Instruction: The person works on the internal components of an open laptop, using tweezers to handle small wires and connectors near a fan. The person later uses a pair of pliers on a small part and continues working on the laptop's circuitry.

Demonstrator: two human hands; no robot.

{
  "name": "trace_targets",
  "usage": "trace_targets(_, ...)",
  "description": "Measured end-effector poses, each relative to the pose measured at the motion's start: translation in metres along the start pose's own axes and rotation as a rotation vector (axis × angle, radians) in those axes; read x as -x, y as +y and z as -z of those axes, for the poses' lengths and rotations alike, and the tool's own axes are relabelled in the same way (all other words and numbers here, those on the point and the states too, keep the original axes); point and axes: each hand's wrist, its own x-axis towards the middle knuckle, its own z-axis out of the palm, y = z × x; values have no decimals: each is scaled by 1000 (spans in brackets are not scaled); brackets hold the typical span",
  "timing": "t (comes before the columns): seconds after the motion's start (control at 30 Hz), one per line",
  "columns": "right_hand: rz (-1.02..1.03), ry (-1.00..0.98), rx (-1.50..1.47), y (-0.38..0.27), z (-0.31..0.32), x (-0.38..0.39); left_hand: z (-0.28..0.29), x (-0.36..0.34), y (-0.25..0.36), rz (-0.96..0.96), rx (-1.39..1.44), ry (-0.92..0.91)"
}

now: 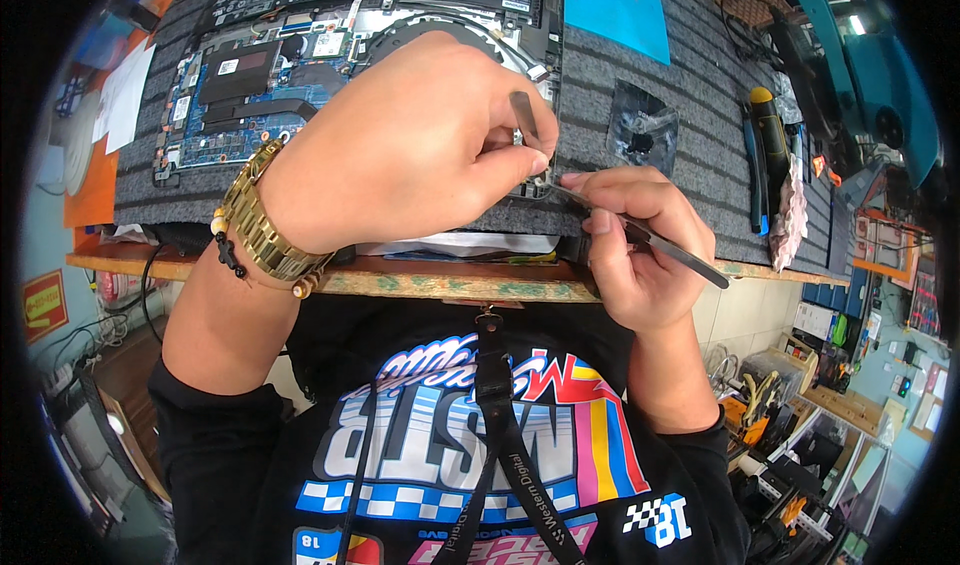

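Observation:
An opened laptop (265, 60) lies on the grey striped mat, its blue circuit board, fan and black battery exposed. My left hand (410, 140) reaches across the laptop and covers part of it. Its fingers pinch a grey metal pair of tweezers (524, 117) at the laptop's near right corner. In my right hand (645, 235) is a dark pair of tweezers (680, 258), pointing left at that same corner. Both hands nearly meet there. Whatever small part lies between the tool tips is too small to make out.
The grey striped mat (590, 95) covers the bench, whose wooden edge (440, 284) runs in front of me. Right of the laptop lies a clear plastic bag (640, 130) with something dark inside. Farther right are a yellow-and-black screwdriver (768, 130) and a blue-and-black pen-like tool (756, 180).

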Motion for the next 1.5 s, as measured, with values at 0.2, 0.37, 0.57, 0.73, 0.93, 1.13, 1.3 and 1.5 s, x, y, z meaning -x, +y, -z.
trace_targets(0.2,42,-12,74,-3,-1,-3,0,2,1,32,35,-7)
trace_targets(0.37,29,-1,69,-3,-3,-2,1,4,1,68,56,-25)
trace_targets(0.57,11,13,89,-7,-6,3,0,6,-1,103,129,-40)
trace_targets(0.73,-21,50,84,-11,-10,6,1,9,-2,139,187,-64)
trace_targets(0.93,-29,70,114,-16,-14,11,2,10,-2,111,215,-20)
trace_targets(1.13,-15,57,174,-20,-16,13,-1,9,-3,115,220,-39)
trace_targets(1.3,-36,-4,191,-26,-12,14,-1,10,-3,101,176,-21)
trace_targets(1.5,38,9,216,-20,-12,13,-2,10,-3,143,208,-30)
